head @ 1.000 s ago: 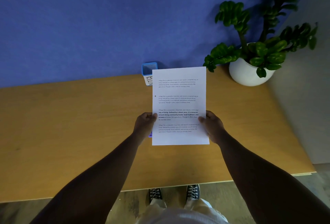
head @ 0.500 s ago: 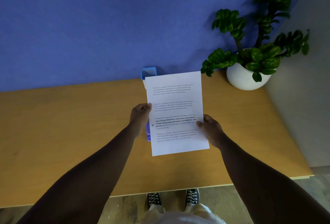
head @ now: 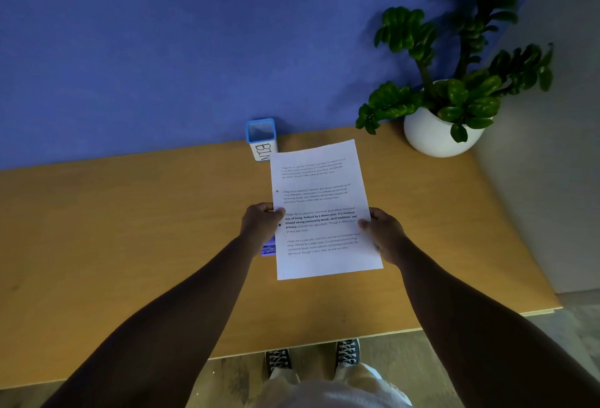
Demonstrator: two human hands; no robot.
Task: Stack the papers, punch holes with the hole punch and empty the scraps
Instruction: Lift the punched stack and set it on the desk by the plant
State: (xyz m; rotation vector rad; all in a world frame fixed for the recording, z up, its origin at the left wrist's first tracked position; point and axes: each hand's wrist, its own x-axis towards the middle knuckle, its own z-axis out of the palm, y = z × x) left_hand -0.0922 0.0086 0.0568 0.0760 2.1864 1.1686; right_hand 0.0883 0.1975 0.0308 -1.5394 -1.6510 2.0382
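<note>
I hold a white printed stack of papers (head: 324, 209) above the middle of the wooden desk (head: 130, 238), tilted slightly to the left. My left hand (head: 261, 222) pinches its left edge and my right hand (head: 384, 234) grips its right edge. Two punched holes show along the left margin. A purple hole punch (head: 268, 247) peeks out from under the papers' left edge, mostly hidden by the sheet and my left hand. A small blue and white box marked BIN (head: 261, 139) stands at the desk's back edge, just behind the papers.
A white pot with a green plant (head: 441, 128) stands at the back right corner of the desk. A blue wall (head: 194, 50) runs behind the desk and a grey wall closes the right side. My shoes show below the front edge.
The papers have tilted slightly to the left and shifted a little lower and right in view. My left hand slid up and back down the left edge; both hands keep their grip.
</note>
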